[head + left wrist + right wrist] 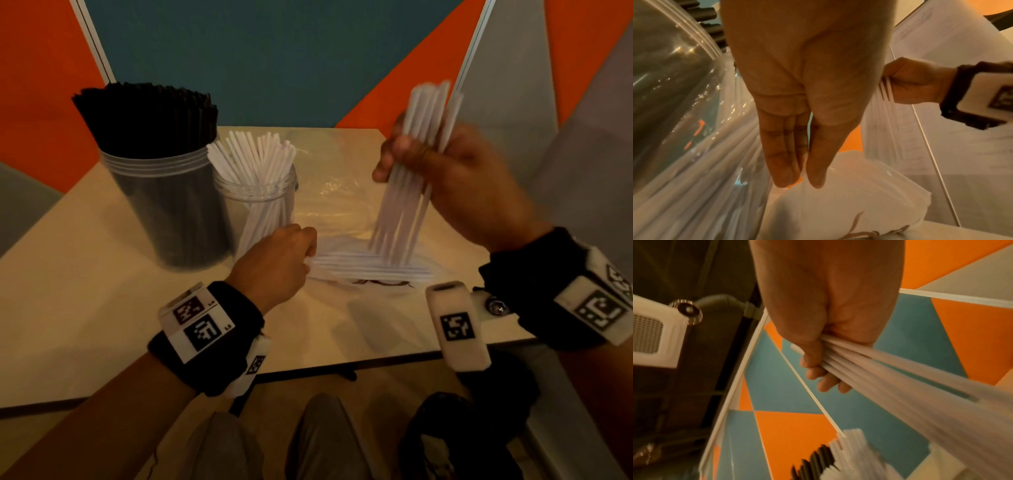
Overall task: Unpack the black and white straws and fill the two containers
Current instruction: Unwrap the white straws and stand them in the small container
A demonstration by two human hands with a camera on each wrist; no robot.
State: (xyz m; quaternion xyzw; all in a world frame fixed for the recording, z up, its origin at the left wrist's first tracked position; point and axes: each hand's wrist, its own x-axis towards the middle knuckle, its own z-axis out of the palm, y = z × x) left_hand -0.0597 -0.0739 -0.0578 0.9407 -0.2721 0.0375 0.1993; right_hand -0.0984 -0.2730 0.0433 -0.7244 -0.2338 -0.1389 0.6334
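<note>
A tall clear container (171,205) at the left holds a dense load of black straws (147,116). Beside it a smaller clear jar (263,192) holds several white straws (253,154). More white straws (370,269) lie flat in a plastic bag (849,203) on the table. My left hand (306,255) pinches the bag's edge between thumb and fingers (783,170). My right hand (404,161) grips a blurred bundle of white straws (407,205) nearly upright above the bag, its lower ends near the lying straws. The right wrist view shows that hand (824,369) closed round the bundle (900,386).
A crumpled clear wrapper (332,195) lies behind the bag. The beige table (102,308) ends near my wrists, with my knees and a dark bag (455,442) below it. Orange, teal and grey wall panels (274,51) stand right behind the table.
</note>
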